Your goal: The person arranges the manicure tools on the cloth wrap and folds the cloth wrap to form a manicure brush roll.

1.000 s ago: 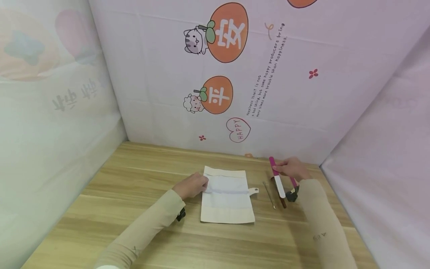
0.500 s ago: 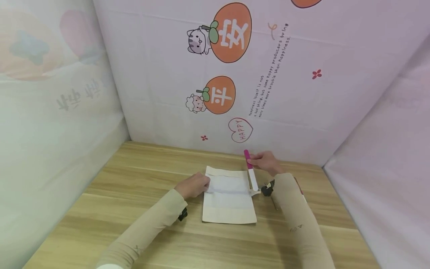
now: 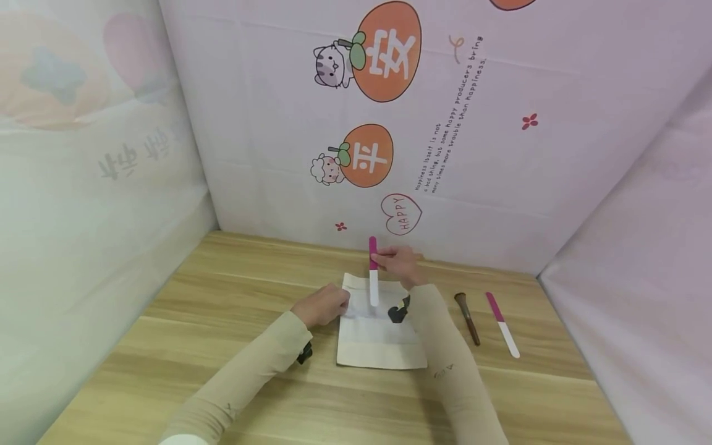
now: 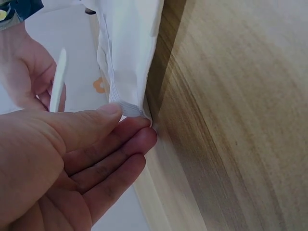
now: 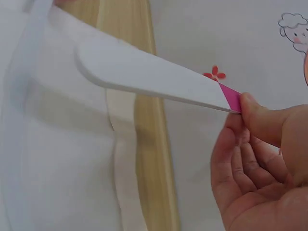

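Note:
A cream fabric pouch [image 3: 356, 351] lies unfolded on the wooden table, its white lining facing up. My left hand [image 3: 324, 304] pinches the pouch's left edge. Up close in the left wrist view, thumb and fingertips hold the edge at a ribbed white elastic band [image 4: 129, 109]. Over the pouch, my right hand [image 3: 402, 264] pinches the magenta end of a nail file [image 3: 374, 285] between thumb and fingers. The file's white end points down toward the lining, and in the right wrist view it casts a shadow there. My right sleeve covers the pouch's right side and snap tab.
To the right lie a brush [image 3: 467, 318] with a brown handle and a second magenta-and-white nail file [image 3: 503, 326]. A printed white cloth wall [image 3: 267, 185] rises behind the table [image 3: 250, 290], with more white cloth at both sides.
My right hand has carried the nail file leftward from beside the brush to over the pouch. The brush and second file are uncovered; the thin metal tool is now hidden. My left hand keeps its place.

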Tool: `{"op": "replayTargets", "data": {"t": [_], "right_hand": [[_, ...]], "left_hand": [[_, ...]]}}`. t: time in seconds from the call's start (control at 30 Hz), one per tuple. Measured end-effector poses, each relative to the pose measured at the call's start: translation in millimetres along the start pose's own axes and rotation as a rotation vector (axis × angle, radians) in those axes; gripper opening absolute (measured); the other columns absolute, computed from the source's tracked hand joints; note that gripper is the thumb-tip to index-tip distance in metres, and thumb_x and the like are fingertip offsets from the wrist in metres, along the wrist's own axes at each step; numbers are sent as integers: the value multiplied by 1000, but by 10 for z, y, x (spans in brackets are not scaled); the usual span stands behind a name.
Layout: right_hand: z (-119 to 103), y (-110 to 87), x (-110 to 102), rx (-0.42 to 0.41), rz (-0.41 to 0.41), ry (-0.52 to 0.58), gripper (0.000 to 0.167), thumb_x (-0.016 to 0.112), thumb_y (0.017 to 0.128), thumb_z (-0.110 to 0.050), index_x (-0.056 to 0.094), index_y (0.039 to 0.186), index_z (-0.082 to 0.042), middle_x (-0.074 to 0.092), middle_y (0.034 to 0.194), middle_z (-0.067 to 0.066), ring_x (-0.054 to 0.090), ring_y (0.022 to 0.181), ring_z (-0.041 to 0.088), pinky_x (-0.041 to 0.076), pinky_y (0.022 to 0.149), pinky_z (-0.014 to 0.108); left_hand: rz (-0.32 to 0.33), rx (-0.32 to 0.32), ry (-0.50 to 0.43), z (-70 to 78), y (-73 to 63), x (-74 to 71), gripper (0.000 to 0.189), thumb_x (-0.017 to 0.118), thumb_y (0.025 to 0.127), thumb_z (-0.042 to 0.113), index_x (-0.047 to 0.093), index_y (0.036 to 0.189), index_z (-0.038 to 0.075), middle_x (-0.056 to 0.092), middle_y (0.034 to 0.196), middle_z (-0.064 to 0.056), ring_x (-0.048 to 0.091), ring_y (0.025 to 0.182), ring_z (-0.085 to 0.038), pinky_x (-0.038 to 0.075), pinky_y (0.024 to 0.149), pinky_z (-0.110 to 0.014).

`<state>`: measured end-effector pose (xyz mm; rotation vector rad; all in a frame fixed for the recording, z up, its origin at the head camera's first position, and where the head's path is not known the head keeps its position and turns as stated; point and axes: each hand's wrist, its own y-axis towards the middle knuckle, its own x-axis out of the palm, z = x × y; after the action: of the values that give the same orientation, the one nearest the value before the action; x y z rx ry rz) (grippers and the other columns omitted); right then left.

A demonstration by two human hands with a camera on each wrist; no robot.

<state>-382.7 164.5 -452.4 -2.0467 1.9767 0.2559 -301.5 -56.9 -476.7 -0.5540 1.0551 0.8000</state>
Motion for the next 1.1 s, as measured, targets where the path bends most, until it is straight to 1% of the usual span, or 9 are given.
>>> {"op": "replayTargets", "data": {"t": [0.13, 0.27, 0.37, 0.6, 0.7, 0.8, 0.9, 1.0, 1.1], "right_hand": [[18, 23, 191, -49, 48, 87, 26, 76, 97, -8, 74, 117, 9, 77, 112, 24, 72, 84, 11, 60, 99, 47], [71, 44, 321, -69, 84, 136, 23, 76, 96, -5, 74, 114, 9, 78, 106, 21, 71, 80, 8, 64, 88, 36], [125, 44, 394, -79, 93, 153, 21, 77, 95, -4, 74, 112, 8, 78, 105, 22, 69, 76, 7, 64, 78, 28], [271, 63, 531, -54, 116, 171, 20, 80, 93, -5, 77, 109, 5, 79, 104, 21, 73, 76, 10, 65, 81, 34], [318, 59, 573, -45, 114, 209, 18, 80, 92, -2, 76, 107, 7, 79, 102, 20, 75, 77, 12, 64, 76, 29], [340, 36, 597, -19, 111, 180, 16, 80, 92, -3, 77, 105, 5, 79, 101, 17, 74, 80, 12, 64, 75, 26], [339, -2, 593, 22, 93, 114, 15, 81, 92, -8, 78, 105, 1, 79, 103, 15, 71, 82, 12, 62, 76, 24], [330, -47, 574, 48, 56, 34, 17, 82, 93, -12, 79, 105, -1, 79, 105, 14, 69, 83, 12, 59, 75, 23], [329, -94, 554, 49, 17, -39, 18, 83, 92, -16, 80, 104, -2, 81, 101, 12, 67, 81, 12, 55, 72, 22]], "left_hand": [[0, -3, 6, 5, 9, 0, 22, 63, 105, 8, 63, 83, 7, 57, 73, 1, 50, 67, -12, 43, 63, -25], [1, -1, 11, 17, 17, -5, 23, 63, 105, 8, 62, 81, 8, 55, 72, 2, 49, 67, -12, 41, 63, -24], [6, 6, 1, 32, 12, -12, 25, 64, 104, 6, 61, 79, 8, 53, 71, 2, 48, 66, -12, 40, 62, -24], [14, 13, 17, 35, 23, -2, 22, 66, 102, 6, 63, 81, 8, 60, 74, -1, 52, 68, -13, 46, 64, -26], [13, 10, 18, 29, 23, 5, 23, 65, 103, 6, 62, 80, 8, 59, 73, -1, 51, 67, -13, 45, 63, -25], [15, 8, 13, 23, 20, 6, 25, 64, 103, 5, 61, 79, 9, 56, 73, -1, 50, 67, -13, 43, 62, -26], [10, 0, 14, 18, 21, 3, 26, 62, 104, 6, 60, 79, 9, 54, 72, 1, 49, 68, -12, 42, 62, -25], [5, -7, 15, 18, 19, 0, 27, 61, 105, 7, 59, 78, 10, 53, 72, 1, 49, 67, -12, 41, 62, -24], [4, -11, 3, 15, 10, -1, 29, 61, 105, 7, 58, 77, 11, 51, 70, 2, 48, 65, -11, 40, 60, -23]]}}
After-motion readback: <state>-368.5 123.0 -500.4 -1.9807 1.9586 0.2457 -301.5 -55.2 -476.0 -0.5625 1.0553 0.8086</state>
